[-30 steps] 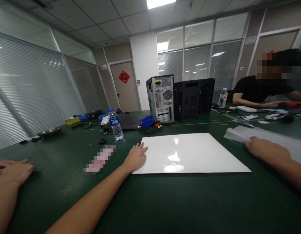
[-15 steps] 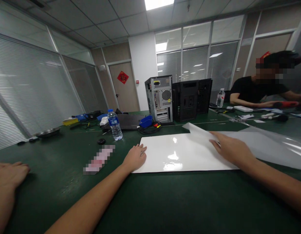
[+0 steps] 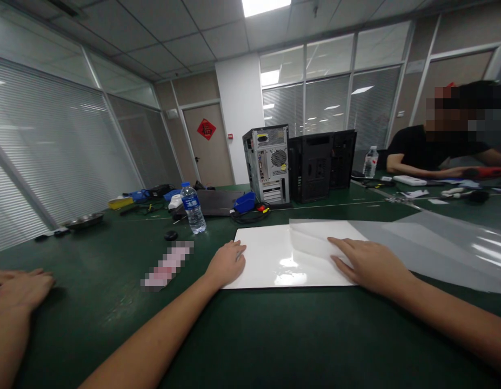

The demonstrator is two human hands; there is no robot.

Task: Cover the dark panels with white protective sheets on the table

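A glossy white board (image 3: 262, 259) lies flat on the green table. My left hand (image 3: 227, 263) rests on the board's left end, fingers spread and holding nothing. Over the board's right part lies a translucent sheet (image 3: 315, 236), its left end on the board and the rest running off to the right across the table. My right hand (image 3: 366, 262) is on top of this sheet with thumb and fingers apart; nothing is gripped between them.
Another person's hand (image 3: 25, 289) lies at the far left. Behind the board stand a water bottle (image 3: 193, 209), a grey computer case (image 3: 267, 167) and black cases (image 3: 315, 167). A black round cap (image 3: 171, 235) lies left. A person (image 3: 416, 151) sits at the right.
The sheet's lifted left end has come down onto the board, further left. My right hand has moved slightly left and its fingers have let go of the sheet. My left hand stays on the board.
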